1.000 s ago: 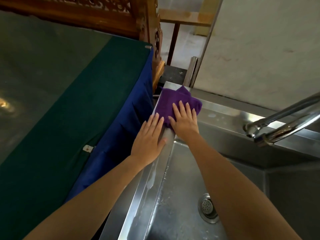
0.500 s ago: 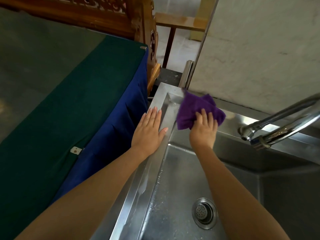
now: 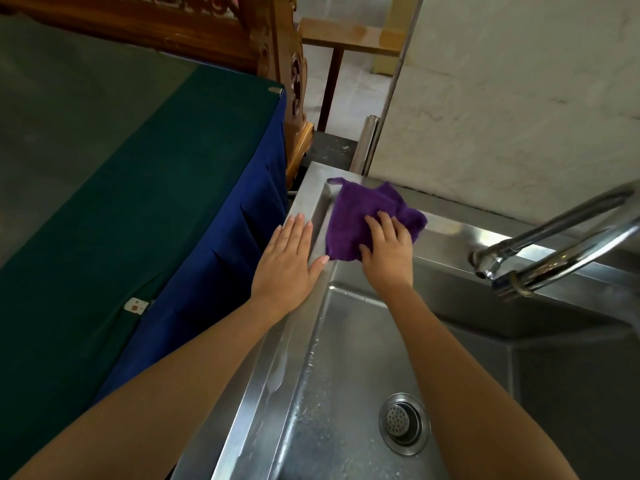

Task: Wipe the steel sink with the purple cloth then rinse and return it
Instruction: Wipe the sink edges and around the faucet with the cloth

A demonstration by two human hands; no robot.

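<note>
The purple cloth (image 3: 360,220) lies spread over the far left corner of the steel sink (image 3: 311,393), draped from the rim down the inner wall. My right hand (image 3: 388,251) presses flat on the cloth's lower right part, fingers on the fabric. My left hand (image 3: 287,265) rests flat with fingers together on the sink's left rim, just beside the cloth, its thumb near the cloth's lower edge. The basin is wet, with a round drain strainer (image 3: 403,424) at the bottom.
A chrome tap spout (image 3: 554,251) reaches in from the right above the basin. A table draped in green and blue cloth (image 3: 145,202) stands tight against the sink's left side. A white wall (image 3: 519,116) is behind; carved wooden furniture (image 3: 277,64) lies beyond.
My right hand carried the cloth from the left rim corner to the right along the back rim, then back left and down over the corner. My left hand stayed flat on the rim.
</note>
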